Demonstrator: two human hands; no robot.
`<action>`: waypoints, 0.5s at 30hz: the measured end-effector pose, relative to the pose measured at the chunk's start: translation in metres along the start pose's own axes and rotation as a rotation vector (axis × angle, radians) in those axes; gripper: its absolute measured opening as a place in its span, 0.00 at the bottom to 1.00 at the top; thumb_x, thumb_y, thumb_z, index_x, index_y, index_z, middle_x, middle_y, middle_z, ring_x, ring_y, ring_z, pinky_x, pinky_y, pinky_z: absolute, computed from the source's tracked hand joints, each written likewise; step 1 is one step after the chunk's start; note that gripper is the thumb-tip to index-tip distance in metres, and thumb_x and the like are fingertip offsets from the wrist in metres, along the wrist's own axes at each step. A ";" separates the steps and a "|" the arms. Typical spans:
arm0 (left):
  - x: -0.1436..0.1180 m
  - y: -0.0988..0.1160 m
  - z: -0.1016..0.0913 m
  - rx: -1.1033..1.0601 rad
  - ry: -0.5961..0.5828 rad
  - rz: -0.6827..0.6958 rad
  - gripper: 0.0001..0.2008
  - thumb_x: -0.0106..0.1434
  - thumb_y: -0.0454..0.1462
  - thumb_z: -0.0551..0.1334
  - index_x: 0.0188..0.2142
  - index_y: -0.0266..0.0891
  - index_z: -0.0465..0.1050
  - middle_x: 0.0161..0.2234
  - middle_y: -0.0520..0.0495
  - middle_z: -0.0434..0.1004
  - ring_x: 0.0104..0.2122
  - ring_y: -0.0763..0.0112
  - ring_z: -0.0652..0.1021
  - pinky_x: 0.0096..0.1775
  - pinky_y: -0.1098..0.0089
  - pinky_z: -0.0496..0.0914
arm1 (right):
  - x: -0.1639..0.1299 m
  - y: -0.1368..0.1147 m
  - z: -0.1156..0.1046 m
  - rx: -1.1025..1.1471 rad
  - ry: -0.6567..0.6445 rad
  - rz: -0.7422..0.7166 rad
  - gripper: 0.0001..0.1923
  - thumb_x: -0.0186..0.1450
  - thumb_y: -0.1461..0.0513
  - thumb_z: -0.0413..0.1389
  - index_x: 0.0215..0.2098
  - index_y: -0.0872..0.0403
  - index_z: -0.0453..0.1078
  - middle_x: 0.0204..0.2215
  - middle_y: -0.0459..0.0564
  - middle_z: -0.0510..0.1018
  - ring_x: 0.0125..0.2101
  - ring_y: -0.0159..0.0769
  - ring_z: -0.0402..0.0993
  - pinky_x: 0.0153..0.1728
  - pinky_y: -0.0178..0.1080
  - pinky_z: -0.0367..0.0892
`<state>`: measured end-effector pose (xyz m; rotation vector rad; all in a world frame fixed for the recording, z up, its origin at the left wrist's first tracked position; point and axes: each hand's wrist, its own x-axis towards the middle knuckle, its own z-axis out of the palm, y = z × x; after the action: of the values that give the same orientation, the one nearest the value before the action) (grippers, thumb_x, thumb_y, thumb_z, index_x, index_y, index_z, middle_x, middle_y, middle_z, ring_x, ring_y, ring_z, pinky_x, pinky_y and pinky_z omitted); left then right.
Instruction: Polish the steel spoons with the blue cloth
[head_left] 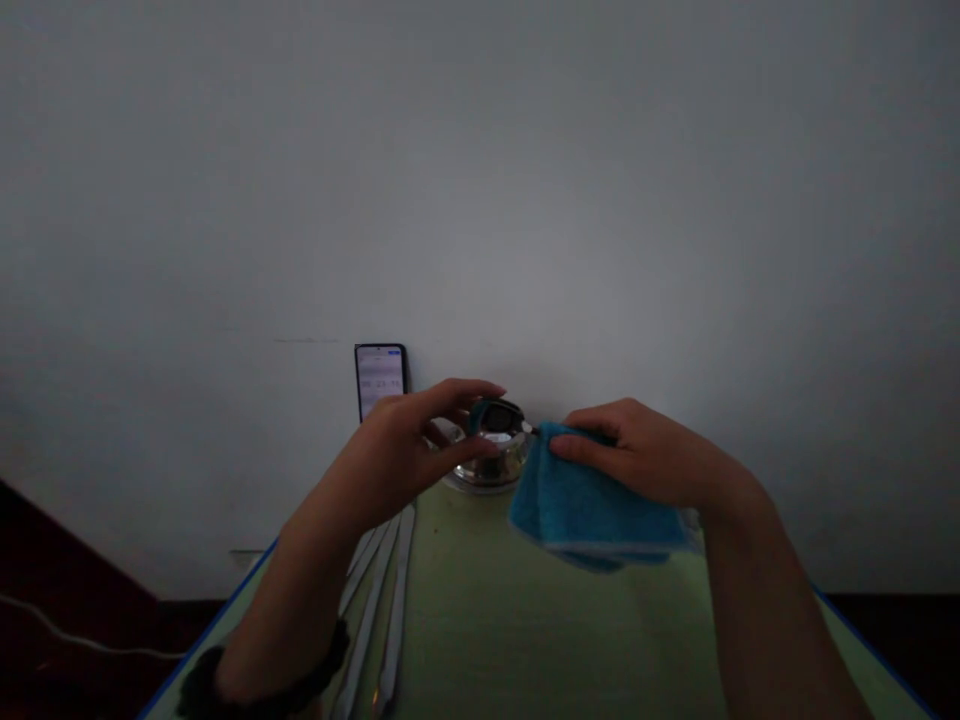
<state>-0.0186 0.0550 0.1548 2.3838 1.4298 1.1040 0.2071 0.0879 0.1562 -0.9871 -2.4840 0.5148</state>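
While lit only dimly, pale green table with blue edge (480, 620), set against a plain grey-white wall (480, 180). Both forearms stretched forward over it, converging toward the far edge. Right hand (645, 455), palm down, wrist slightly raised, fingers pinched closed on a folded blue terry cloth (585, 515) hanging below the hand, its top corner pressed toward a small dark-lensed object with a shiny rim (499, 418). Left hand (405, 450), a dark band (262, 690) around its wrist, curled with thumb below and fingers narrowly arched above, gripping that object just over a round shiny metal dish (487, 470). Flat silver metal strips (394, 600) lying lengthwise under the left forearm. Upright smartphone with lit screen (380, 380) leaning on the wall, behind the left hand.
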 end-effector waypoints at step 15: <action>-0.001 0.024 0.023 -0.004 -0.091 0.146 0.21 0.49 0.44 0.65 0.43 0.42 0.67 0.28 0.53 0.74 0.25 0.74 0.73 0.30 0.75 0.67 | 0.001 0.001 -0.002 0.159 -0.018 0.002 0.17 0.59 0.51 0.49 0.32 0.55 0.71 0.24 0.44 0.73 0.24 0.29 0.67 0.23 0.32 0.57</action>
<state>0.0130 0.0470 0.1485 2.5344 1.2413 1.0127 0.2083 0.0894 0.1578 -0.9265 -2.4148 0.7132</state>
